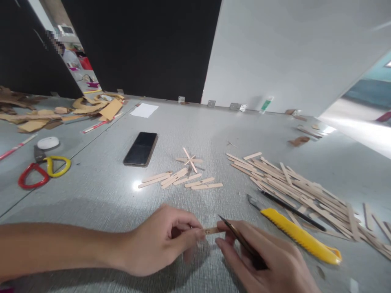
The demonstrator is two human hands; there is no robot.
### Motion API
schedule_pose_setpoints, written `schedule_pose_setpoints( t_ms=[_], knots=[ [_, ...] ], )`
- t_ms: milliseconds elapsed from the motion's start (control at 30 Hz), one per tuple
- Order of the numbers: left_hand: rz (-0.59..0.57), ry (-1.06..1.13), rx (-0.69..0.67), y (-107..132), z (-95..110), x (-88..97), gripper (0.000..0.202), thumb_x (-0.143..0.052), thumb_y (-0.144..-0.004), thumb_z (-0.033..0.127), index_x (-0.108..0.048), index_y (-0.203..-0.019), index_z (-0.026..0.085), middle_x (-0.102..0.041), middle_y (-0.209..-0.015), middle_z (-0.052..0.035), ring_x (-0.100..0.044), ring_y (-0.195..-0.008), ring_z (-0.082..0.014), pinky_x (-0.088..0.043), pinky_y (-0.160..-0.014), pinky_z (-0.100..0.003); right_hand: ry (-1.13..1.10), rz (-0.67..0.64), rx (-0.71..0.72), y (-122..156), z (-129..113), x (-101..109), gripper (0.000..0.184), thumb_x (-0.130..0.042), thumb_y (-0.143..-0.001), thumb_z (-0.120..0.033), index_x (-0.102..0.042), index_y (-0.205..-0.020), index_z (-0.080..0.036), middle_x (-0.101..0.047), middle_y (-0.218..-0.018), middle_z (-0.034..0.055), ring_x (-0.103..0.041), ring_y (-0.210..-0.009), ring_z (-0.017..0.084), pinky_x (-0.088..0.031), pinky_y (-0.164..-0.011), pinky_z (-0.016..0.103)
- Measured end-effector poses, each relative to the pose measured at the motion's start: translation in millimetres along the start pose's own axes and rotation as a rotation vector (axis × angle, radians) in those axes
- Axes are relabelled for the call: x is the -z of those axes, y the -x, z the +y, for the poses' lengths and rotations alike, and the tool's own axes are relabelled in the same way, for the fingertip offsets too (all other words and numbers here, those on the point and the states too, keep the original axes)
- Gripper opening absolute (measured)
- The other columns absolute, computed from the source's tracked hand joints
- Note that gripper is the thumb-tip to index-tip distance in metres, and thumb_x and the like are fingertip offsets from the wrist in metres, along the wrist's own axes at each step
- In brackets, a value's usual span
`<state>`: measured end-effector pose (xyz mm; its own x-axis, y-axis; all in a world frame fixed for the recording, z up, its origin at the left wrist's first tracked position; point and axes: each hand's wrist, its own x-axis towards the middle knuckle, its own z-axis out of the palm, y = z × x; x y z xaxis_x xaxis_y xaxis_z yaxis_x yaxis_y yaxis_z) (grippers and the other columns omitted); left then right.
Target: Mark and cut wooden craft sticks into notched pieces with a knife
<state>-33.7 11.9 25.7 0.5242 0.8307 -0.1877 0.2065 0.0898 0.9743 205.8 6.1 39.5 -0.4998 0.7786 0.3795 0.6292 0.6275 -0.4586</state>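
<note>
Between the thumb and fingers of my left hand (pixel 171 240) is a small wooden craft stick (pixel 210 231) with dark marks on it. My right hand (pixel 265 252) is closed around a slim dark pointed tool (pixel 241 238), whose tip points up and left; its exact kind is unclear. The right fingertips meet the stick's other end. Beyond the hands lie several short cut sticks (pixel 174 178) in a loose row. Behind them, a few sticks cross in a star shape (pixel 190 160).
To the right are a yellow utility knife (pixel 299 236), a black pen-like tool (pixel 296 211) and a pile of craft sticks (pixel 290 187). A phone (pixel 141 149), red-and-yellow-handled scissors (pixel 44 169), a white mouse (pixel 48 142) and cardboard scraps (pixel 39 118) are left. Upright panels (pixel 146 49) stand behind.
</note>
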Motion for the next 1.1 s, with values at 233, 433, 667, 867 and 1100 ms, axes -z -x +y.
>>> schedule_pose_setpoints(
  t_ms=[233,433,667,867,1100],
  knots=[
    [-0.050,0.030,-0.054,2.7,-2.0,-5.4,0.029,-0.061,-0.103,0.042,-0.073,-0.106,0.016,-0.062,-0.070,0.0028,-0.040,-0.054,-0.0070,-0.030,-0.051,-0.019,-0.105,0.193,-0.061,3.3,-3.1,-20.6,0.011,-0.065,-0.098,-0.018,-0.073,-0.100,-0.026,-0.075,-0.080,-0.0019,-0.065,-0.057,0.012,-0.054,-0.057,0.021],
    [-0.036,0.020,-0.029,1.3,-4.6,-8.9,0.026,-0.074,-0.093,0.040,-0.074,-0.107,0.018,-0.053,-0.066,0.0066,-0.035,-0.060,-0.0092,-0.031,-0.055,-0.021,-0.132,0.136,-0.078,4.9,-1.8,-26.5,0.015,-0.061,-0.101,-0.020,-0.075,-0.096,-0.022,-0.074,-0.077,0.0004,-0.065,-0.057,0.013,-0.054,-0.057,0.023],
    [0.010,-0.048,-0.080,0.8,-2.0,-11.1,0.023,-0.080,-0.089,0.036,-0.075,-0.105,0.020,-0.073,-0.076,0.0051,-0.054,-0.064,-0.0095,-0.041,-0.064,-0.020,-0.077,0.144,-0.108,4.5,-2.8,-30.7,0.018,-0.061,-0.098,-0.024,-0.076,-0.089,-0.023,-0.061,-0.060,-0.0046,-0.055,-0.048,0.012,-0.045,-0.049,0.022],
    [0.016,-0.131,-0.128,-0.9,-11.5,-12.4,0.032,-0.080,-0.089,0.041,-0.072,-0.110,0.017,-0.082,-0.088,-0.0019,-0.071,-0.075,-0.0164,-0.047,-0.071,-0.024,-0.076,0.157,-0.154,2.5,-2.2,-37.2,0.012,-0.062,-0.093,-0.023,-0.068,-0.082,-0.024,-0.055,-0.056,-0.0070,-0.050,-0.043,0.011,-0.041,-0.044,0.021],
    [-0.030,-0.116,-0.186,-3.0,-14.4,-13.4,0.034,-0.082,-0.088,0.037,-0.069,-0.112,0.017,-0.083,-0.094,-0.0048,-0.077,-0.084,-0.0205,-0.052,-0.073,-0.026,-0.126,0.108,-0.095,4.6,-7.5,-46.4,0.015,-0.049,-0.095,-0.019,-0.054,-0.081,-0.025,-0.056,-0.058,-0.0068,-0.050,-0.045,0.011,-0.042,-0.046,0.020]
  ],
)
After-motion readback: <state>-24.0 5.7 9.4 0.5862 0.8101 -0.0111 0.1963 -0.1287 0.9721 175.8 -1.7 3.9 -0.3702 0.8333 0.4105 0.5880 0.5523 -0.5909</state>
